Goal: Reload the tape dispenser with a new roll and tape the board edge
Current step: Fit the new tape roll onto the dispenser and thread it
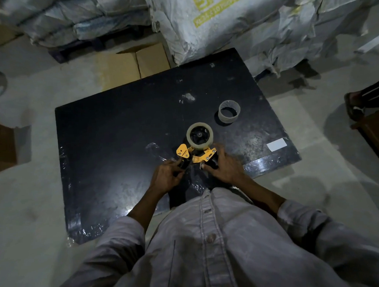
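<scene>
A yellow tape dispenser [196, 155] is held over the black board [110, 133] that lies on the floor. A roll of clear tape [199, 135] sits on the dispenser's black hub, pointing away from me. My left hand [167, 177] pinches the dispenser's left front part near the yellow flap. My right hand [225, 163] grips its black handle side from the right. An empty pale tape core [229, 111] stands on the board beyond the dispenser, to the right. Shiny tape lies along the board's left and near right edges.
Large white woven sacks [233, 22] are stacked behind the board. A flattened cardboard box [135, 63] lies at the board's far edge, another carton [2, 147] at the left. Someone's sandalled foot [356, 105] and a wooden piece [375, 133] are at the right. A white label [276, 144] sticks on the board.
</scene>
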Available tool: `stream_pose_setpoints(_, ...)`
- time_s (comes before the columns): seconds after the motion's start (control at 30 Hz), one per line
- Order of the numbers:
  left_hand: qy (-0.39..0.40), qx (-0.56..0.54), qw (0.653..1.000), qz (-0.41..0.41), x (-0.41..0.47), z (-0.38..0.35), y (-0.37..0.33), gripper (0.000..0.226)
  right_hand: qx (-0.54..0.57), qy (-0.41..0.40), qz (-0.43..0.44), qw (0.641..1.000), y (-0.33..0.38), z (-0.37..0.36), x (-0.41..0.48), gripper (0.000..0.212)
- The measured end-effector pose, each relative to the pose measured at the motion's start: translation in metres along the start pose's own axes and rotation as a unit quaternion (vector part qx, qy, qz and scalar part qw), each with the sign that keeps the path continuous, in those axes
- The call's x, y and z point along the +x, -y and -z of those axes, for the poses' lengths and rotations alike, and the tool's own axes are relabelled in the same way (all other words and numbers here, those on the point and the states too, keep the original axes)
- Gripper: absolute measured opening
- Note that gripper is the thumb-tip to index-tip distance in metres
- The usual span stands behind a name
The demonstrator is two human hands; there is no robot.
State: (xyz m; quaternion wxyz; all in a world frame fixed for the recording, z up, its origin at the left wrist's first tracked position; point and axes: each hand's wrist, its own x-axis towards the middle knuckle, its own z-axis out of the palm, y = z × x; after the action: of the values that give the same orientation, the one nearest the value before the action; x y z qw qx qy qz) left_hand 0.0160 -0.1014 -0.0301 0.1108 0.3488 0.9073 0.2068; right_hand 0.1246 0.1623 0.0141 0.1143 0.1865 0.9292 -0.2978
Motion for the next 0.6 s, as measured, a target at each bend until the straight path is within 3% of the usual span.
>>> stream_pose_setpoints(0.17,-0.006,-0.01,0.999,-0.041,-0.005,0.005,-0.013,0.016,-0.058,-0.007,-0.019,0.998,-0.011,-0.006,-0.002,0.101)
stream_pose_setpoints(0.47,0.006,-0.007,1.0,-0.019,-0.011,0.0,-0.02,0.021,-0.143,-0.025,-0.068,0.987,-0.01,-0.009,-0.002,0.138)
stream_pose_setpoints(0.6,0.032,-0.002,0.999,0.02,-0.009,0.002,-0.021,0.02,-0.111,-0.01,-0.069,0.991,-0.018,-0.008,0.004,0.13)
